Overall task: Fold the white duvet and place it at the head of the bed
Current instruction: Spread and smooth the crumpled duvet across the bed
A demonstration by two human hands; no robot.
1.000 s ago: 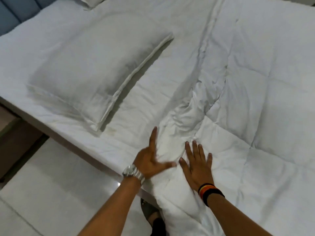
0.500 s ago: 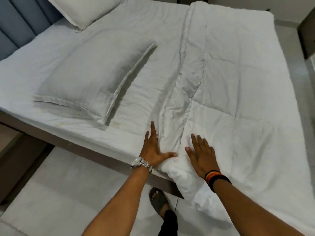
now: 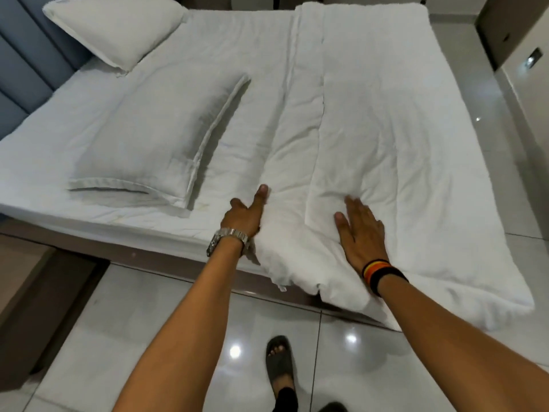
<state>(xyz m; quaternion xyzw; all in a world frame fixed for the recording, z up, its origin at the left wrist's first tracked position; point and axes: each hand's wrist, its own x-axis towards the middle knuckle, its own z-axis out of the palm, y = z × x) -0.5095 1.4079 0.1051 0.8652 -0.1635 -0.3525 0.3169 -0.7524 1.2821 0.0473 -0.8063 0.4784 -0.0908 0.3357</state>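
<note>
The white duvet (image 3: 401, 138) lies over the right part of the bed, its left edge doubled over into a long strip (image 3: 303, 120) that runs across the mattress. Its near corner hangs over the bed's side. My left hand (image 3: 246, 215), with a metal watch on the wrist, presses edge-on against the left side of that strip, fingers straight. My right hand (image 3: 361, 230), with a striped wristband, lies flat and spread on top of the duvet near the fold. Neither hand holds any cloth.
Two white pillows lie on the left: a flat pillow (image 3: 154, 144) near me and a far pillow (image 3: 116, 31) by the blue padded headboard (image 3: 20, 69). Glossy grey floor tiles (image 3: 148, 322) lie below, with my sandalled foot (image 3: 279, 361). A dark cabinet (image 3: 502, 28) stands far right.
The view has pulled back and up, so the whole bed shows. Both hands slid along the fold's near end; the bunched wrinkles at the duvet's folded edge are flatter.
</note>
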